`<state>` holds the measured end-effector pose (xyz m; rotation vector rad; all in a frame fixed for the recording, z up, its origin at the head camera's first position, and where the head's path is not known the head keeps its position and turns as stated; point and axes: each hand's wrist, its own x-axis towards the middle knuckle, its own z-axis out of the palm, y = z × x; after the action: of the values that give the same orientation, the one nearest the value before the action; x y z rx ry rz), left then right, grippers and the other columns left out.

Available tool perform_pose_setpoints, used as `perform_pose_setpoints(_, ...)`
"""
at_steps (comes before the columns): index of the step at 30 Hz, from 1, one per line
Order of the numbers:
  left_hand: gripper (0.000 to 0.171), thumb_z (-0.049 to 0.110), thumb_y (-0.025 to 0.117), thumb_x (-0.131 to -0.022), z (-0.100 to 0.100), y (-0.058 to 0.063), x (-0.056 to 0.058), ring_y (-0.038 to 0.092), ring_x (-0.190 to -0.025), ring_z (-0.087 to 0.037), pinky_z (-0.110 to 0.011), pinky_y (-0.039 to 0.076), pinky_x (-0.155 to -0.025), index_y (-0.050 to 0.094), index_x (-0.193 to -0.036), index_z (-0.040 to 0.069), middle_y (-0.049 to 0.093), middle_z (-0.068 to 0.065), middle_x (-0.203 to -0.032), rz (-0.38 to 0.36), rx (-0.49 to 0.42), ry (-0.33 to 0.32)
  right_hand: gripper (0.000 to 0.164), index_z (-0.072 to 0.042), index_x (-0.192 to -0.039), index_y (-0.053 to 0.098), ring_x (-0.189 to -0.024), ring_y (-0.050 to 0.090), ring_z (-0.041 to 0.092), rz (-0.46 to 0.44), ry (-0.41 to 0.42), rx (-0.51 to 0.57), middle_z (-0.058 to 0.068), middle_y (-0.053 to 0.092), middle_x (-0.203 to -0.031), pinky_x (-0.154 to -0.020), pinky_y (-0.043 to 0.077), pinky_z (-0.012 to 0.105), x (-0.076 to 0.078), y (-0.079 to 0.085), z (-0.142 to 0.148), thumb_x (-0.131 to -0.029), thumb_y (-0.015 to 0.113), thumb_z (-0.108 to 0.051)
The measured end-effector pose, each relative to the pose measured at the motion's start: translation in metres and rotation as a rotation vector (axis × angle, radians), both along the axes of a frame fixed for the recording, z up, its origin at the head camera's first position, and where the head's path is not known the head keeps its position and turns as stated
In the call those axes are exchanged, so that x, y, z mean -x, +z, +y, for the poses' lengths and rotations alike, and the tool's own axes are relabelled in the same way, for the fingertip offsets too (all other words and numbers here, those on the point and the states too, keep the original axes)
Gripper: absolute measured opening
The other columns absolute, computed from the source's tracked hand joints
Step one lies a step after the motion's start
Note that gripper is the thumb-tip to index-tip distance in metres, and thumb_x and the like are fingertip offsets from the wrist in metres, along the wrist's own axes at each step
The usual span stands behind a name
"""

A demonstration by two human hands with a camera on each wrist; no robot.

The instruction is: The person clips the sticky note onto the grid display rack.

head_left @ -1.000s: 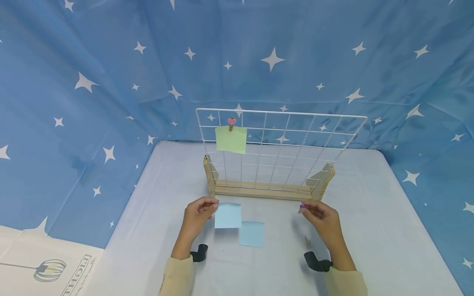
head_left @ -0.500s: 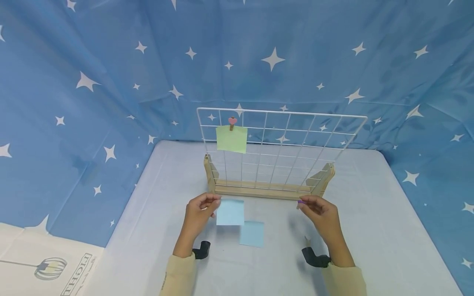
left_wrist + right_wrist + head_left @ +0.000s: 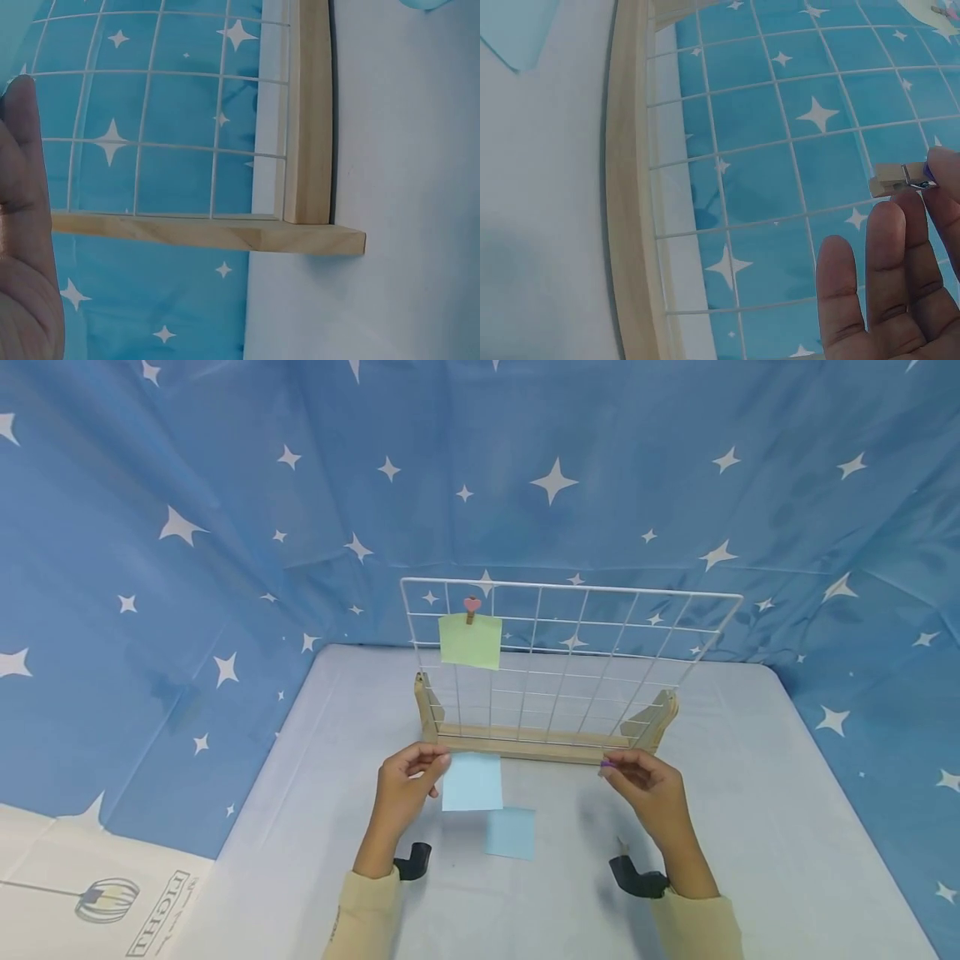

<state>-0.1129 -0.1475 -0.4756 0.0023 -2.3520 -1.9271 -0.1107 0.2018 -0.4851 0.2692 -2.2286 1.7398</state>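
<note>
My left hand (image 3: 401, 792) pinches a light blue sticky note (image 3: 472, 782) by its upper left corner, held up over the table. In my right hand (image 3: 651, 787), thumb and forefinger pinch a small wooden clothespin (image 3: 891, 178) with a purple piece at its end; the other fingers are loosely bent. Both hands are just in front of a white wire grid (image 3: 562, 652) on a wooden stand (image 3: 525, 749). Upper left on the grid hangs a green sticky note (image 3: 470, 645), clipped by a clothespin with a pink heart (image 3: 471, 608).
A second light blue note (image 3: 511, 835) lies on the white table (image 3: 780, 827), partly overlapped by the held one in the head view. Beside the black right wrist camera (image 3: 636, 878) shows a small pale object (image 3: 623, 847). A blue star-patterned curtain (image 3: 555, 527) surrounds the table.
Both hands have moved forward toward the grid, the left one also a little to the right. The held blue note and the clothespin have moved with them.
</note>
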Motion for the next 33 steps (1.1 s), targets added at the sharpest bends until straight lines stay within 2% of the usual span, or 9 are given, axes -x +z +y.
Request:
perform_pose_setpoints(7, 0.014, 0.011, 0.079, -0.101, 0.005, 0.007, 0.000, 0.069, -0.085, -0.011, -0.024, 0.058, -0.058, 0.079, -0.109, 0.000, 0.074, -0.009, -0.096, 0.044, -0.009, -0.012, 0.018, 0.015, -0.107, 0.071, -0.092, 0.072, 0.000, 0.009, 0.022, 0.016, -0.016, 0.075, -0.101, -0.084, 0.059, 0.014, 0.001, 0.005, -0.004, -0.090, 0.073, 0.022)
perform_pose_setpoints(14, 0.017, 0.012, 0.079, -0.100, 0.007, 0.011, 0.002, 0.068, -0.086, -0.012, -0.023, 0.057, -0.057, 0.079, -0.110, -0.002, 0.075, -0.010, -0.097, 0.079, -0.008, -0.025, 0.016, 0.019, -0.108, 0.069, -0.094, 0.072, 0.001, 0.024, 0.053, 0.039, -0.010, 0.076, -0.104, -0.084, 0.060, 0.015, 0.001, 0.009, -0.007, -0.093, 0.073, 0.019)
perform_pose_setpoints(21, 0.014, 0.012, 0.079, -0.101, 0.010, 0.015, 0.004, 0.068, -0.085, -0.011, -0.024, 0.057, -0.057, 0.080, -0.109, 0.001, 0.077, -0.011, -0.101, 0.087, -0.011, -0.040, 0.018, 0.015, -0.107, 0.071, -0.093, 0.072, -0.001, 0.040, 0.046, 0.034, -0.015, 0.074, -0.103, -0.083, 0.060, 0.014, 0.003, 0.012, -0.010, -0.090, 0.072, 0.022)
perform_pose_setpoints(33, 0.014, 0.012, 0.079, -0.100, 0.015, 0.024, 0.009, 0.067, -0.084, -0.013, -0.024, 0.055, -0.056, 0.080, -0.110, 0.002, 0.077, -0.011, -0.102, 0.132, 0.008, -0.053, 0.020, 0.016, -0.106, 0.072, -0.092, 0.071, 0.000, 0.085, 0.041, 0.026, -0.016, 0.074, -0.102, -0.083, 0.059, 0.013, 0.007, 0.021, -0.012, -0.088, 0.072, 0.024)
